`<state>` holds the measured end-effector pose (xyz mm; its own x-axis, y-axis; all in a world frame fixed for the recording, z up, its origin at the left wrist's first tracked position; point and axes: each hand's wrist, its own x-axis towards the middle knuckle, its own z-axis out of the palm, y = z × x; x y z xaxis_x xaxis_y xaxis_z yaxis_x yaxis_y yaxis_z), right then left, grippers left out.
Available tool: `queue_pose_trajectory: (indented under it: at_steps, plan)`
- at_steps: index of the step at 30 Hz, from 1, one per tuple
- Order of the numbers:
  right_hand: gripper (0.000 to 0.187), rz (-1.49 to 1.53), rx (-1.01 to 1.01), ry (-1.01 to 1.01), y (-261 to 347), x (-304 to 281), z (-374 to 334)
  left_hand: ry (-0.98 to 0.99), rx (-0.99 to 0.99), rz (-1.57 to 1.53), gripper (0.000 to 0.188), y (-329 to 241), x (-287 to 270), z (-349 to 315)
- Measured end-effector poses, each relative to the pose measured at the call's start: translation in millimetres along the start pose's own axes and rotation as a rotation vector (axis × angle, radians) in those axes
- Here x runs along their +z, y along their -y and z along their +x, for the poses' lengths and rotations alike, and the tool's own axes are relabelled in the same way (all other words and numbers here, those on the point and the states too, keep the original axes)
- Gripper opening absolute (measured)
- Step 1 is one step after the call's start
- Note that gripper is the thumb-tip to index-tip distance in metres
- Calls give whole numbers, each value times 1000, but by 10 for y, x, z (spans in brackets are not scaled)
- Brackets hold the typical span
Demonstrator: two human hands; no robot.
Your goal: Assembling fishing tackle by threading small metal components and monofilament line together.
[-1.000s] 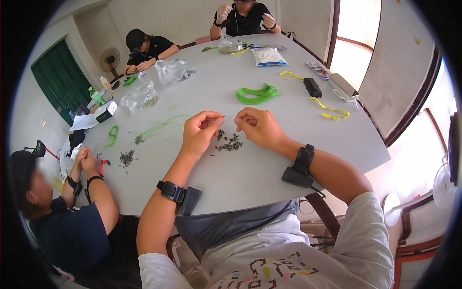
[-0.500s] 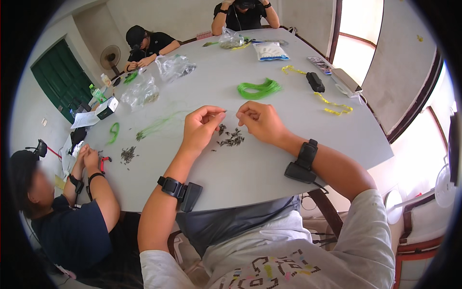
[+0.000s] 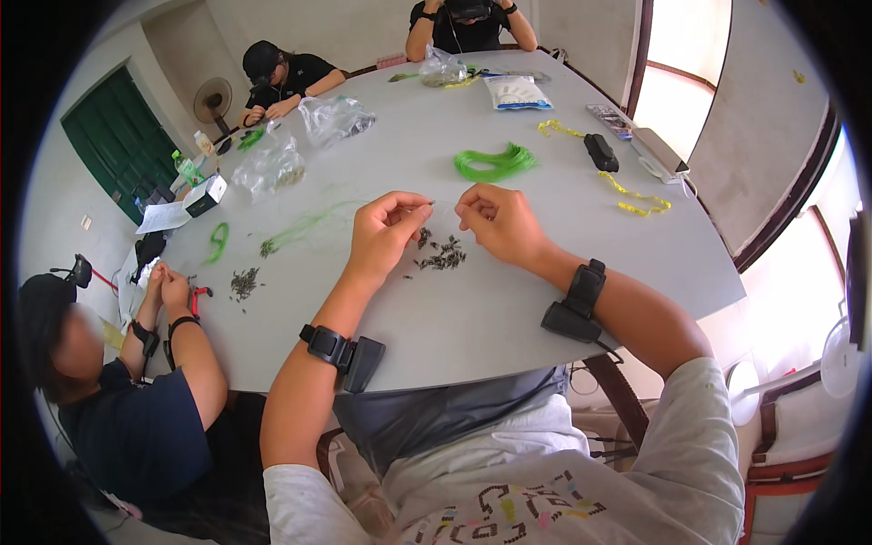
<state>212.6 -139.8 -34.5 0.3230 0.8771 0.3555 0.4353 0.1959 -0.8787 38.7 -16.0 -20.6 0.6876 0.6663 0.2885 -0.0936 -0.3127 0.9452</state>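
My left hand [image 3: 389, 227] is raised over the table, thumb and forefinger pinched on a small dark piece [image 3: 432, 203] whose tip shows past the fingertips. Facing it a short gap away, my right hand [image 3: 500, 221] is closed in a pinch too; what it grips, perhaps a fine strand, is too thin to make out. Below and between the hands lies a loose pile of small dark pieces [image 3: 442, 255] on the grey table [image 3: 454, 341]. Beyond my right hand rests a coiled bundle of bright green strands [image 3: 495, 163].
Left of my hands are loose green strands [image 3: 304, 229] and another dark pile [image 3: 243, 283]. A co-worker's hands [image 3: 167, 283] are near red-handled pliers [image 3: 202, 292]. Plastic bags [image 3: 336, 120] lie farther back. A yellow tape [image 3: 636, 198] and black case [image 3: 600, 153] are at right.
Both hands keep their pinches and stay close together, shifting slightly up and right in the picture with the whole view. The piles and bundles look the same.
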Motion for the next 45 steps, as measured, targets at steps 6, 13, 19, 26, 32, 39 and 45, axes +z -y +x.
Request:
queue_pose_trajectory:
  at_steps: [6,13,19,26,32,39,45]
  plan:
    - [16,-11,0,-7,7,8,10,5,0,-19,13,10,-22,12]
    - [18,-16,-36,35,5,-19,1,5,8,13,13,1,-18,20]
    - [18,-11,-27,42,10,-5,4,16,-3,30,13,22,-26,13]
    - [18,-28,-23,16,-14,-25,5,13,23,40,13,-14,-15,2]
    - [17,-17,-10,23,43,-28,-15,-3,31,61,13,-16,-33,4]
    - [17,-2,-27,12,-19,-22,11,-2,27,60,13,-20,-34,8]
    - [16,16,-14,9,23,-20,-11,-2,17,63,13,-36,-3,-4]
